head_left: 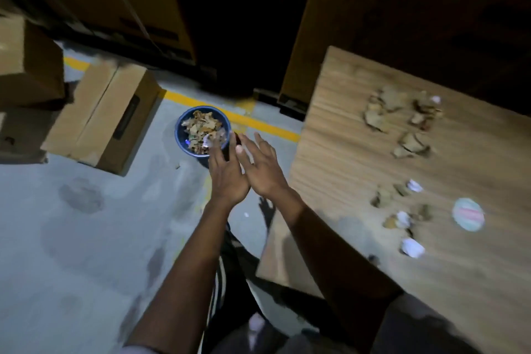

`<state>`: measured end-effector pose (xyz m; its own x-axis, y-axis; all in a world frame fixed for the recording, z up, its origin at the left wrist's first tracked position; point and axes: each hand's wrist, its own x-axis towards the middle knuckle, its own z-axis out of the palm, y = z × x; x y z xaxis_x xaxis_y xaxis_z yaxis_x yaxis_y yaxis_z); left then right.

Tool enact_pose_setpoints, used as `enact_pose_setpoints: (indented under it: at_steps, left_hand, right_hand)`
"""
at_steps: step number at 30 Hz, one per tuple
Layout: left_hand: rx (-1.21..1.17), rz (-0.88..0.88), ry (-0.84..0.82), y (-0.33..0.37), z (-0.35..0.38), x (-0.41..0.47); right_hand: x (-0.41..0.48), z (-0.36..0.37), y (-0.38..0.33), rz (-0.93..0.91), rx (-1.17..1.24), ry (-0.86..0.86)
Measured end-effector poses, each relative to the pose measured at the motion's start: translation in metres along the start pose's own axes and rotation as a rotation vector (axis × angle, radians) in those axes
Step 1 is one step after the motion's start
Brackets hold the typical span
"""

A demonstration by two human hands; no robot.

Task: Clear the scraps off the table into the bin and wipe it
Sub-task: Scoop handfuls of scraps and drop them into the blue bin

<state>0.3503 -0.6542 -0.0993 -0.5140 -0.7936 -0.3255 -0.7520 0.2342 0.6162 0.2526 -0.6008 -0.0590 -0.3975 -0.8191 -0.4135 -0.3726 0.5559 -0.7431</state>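
Bin on floor left of table, scraps on table, cardboard box left of bin

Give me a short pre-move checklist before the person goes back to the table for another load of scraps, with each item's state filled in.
1. Left hand free of scraps: ok, open with fingers spread.
2. Right hand free of scraps: ok, open.
3. Blue bin within reach: ok, on the floor just past the fingertips.
4. Bin has room: not ok, scraps reach near the rim.
5. Table cleared: not ok, brown scraps and white paper balls remain.
6. Wiping cloth at hand: cannot tell, none in view.
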Motion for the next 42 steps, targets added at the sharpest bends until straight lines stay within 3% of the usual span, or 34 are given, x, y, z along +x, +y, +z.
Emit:
enact_pose_setpoints:
  at_steps: [4,10,17,22,27,35,39,42]
  left_hand:
    - [0.015,0.118,0.038,0.08,0.049,-0.075]
    - [0.129,0.363,-0.058,0.16,0.118,-0.155]
    - [0.286,0.314,-0.286,0.157,0.154,-0.203]
    - [0.357,0.22,-0.179,0.147,0.146,-0.197]
    - [0.366,0.171,-0.217,0.151,0.146,-0.17]
    - [0.346,0.235,-0.336,0.179,0.147,-0.13]
    - [0.407,0.336,-0.457,0.197,0.15,-0.104]
    - [0.444,0.393,-0.531,0.204,0.151,-0.079]
  right_hand:
    - [-0.09,-0.059,0.057,-0.113,-0.048,0.185]
    - [-0.192,-0.113,0.157,-0.113,-0.121,0.457]
    - [-0.273,-0.141,0.243,0.086,-0.107,0.585]
    - [-0.284,-0.151,0.274,0.195,-0.062,0.61]
    - [-0.283,-0.155,0.281,0.214,-0.072,0.596]
    - [-0.273,-0.152,0.282,0.315,0.027,0.69]
    - [-0.275,-0.13,0.274,0.221,-0.016,0.811]
    - [-0.281,-0.127,0.278,0.203,-0.063,0.762]
